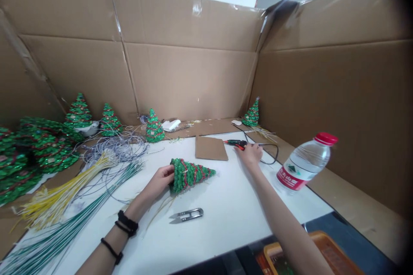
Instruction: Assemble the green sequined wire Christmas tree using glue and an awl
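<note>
My left hand (164, 177) is closed on the base of a small green tinsel Christmas tree (190, 176), which lies on its side with its tip pointing right. Red garland winds round the tree, and pale strands trail from its base. Farther back, my right hand (253, 153) has its fingers around a black-and-red glue gun (238, 142) with a black cord, its nozzle pointing left. The fingers partly cover the tool's grip. Beside the nozzle lies a square of cardboard (211, 148). Thread snips (186, 215) rest on the white board in front of the tree.
Bundles of yellow (71, 184) and green wire (74, 219), plus tangled grey wire (119, 146), cover the left. Several finished trees (155, 126) stand along the back and left. A water bottle (303, 165) stands right of my right forearm; an orange basket (335, 249) is near. Cardboard walls (193, 77) enclose the table.
</note>
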The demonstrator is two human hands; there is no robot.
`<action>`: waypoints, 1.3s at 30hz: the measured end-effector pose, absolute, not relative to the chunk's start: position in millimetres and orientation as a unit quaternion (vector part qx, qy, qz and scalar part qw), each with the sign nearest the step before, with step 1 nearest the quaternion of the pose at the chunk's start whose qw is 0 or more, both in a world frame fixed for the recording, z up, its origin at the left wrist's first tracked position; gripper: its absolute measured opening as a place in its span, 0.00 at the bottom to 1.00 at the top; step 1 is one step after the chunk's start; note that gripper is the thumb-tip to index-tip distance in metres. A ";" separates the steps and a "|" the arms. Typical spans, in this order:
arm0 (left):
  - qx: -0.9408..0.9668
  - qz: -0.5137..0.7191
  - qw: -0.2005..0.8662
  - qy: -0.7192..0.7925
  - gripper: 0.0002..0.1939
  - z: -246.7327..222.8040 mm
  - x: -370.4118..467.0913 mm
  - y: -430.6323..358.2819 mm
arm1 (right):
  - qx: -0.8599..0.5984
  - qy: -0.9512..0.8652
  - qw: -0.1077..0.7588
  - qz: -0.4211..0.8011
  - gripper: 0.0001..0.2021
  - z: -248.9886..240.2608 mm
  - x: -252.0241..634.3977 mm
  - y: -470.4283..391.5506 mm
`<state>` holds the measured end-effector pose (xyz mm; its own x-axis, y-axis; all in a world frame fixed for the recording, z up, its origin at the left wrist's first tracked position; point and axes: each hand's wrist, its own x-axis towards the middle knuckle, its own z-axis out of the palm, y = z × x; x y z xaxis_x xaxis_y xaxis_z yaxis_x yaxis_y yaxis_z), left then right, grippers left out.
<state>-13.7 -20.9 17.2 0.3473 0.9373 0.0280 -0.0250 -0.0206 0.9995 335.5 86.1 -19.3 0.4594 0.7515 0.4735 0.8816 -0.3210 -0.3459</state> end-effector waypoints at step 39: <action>0.635 0.391 0.556 0.367 0.16 3.4 -19.8 -17.0 | -0.282 -0.803 0.398 0.342 0.11 45.3 163.1 -7.1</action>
